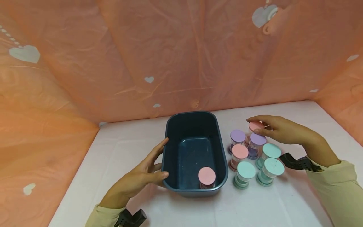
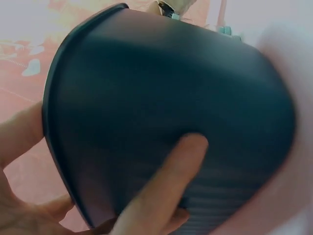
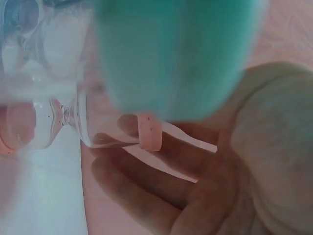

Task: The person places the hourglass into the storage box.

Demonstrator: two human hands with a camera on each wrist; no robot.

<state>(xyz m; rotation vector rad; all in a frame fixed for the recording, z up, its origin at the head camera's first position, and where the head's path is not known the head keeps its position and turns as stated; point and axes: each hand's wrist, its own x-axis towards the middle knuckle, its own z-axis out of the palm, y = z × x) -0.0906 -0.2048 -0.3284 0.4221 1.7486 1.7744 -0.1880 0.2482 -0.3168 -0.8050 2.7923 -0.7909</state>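
Note:
My left hand [image 1: 141,176] holds a dark blue plastic bin [image 1: 223,148] by its left side, with the thumb and fingers at the rim. In the left wrist view, fingers press against the outer wall of the bin [image 2: 146,88]. Inside the bin, near its front end, stands a pink-capped sand timer [image 1: 206,176]. To the right, my right hand [image 1: 283,129] grips another pink sand timer [image 1: 256,126] at the back of a group of timers. The right wrist view shows fingers curled round the top of this hourglass-shaped timer [image 3: 107,120], just below its pink cap.
Beside the bin stand two purple-capped timers [image 1: 237,136], a pink one [image 1: 239,152] and three teal ones [image 1: 245,171], all close together on the white tabletop [image 1: 227,208]. An orange sheet with hearts [image 1: 175,63] hangs behind the table and along its sides.

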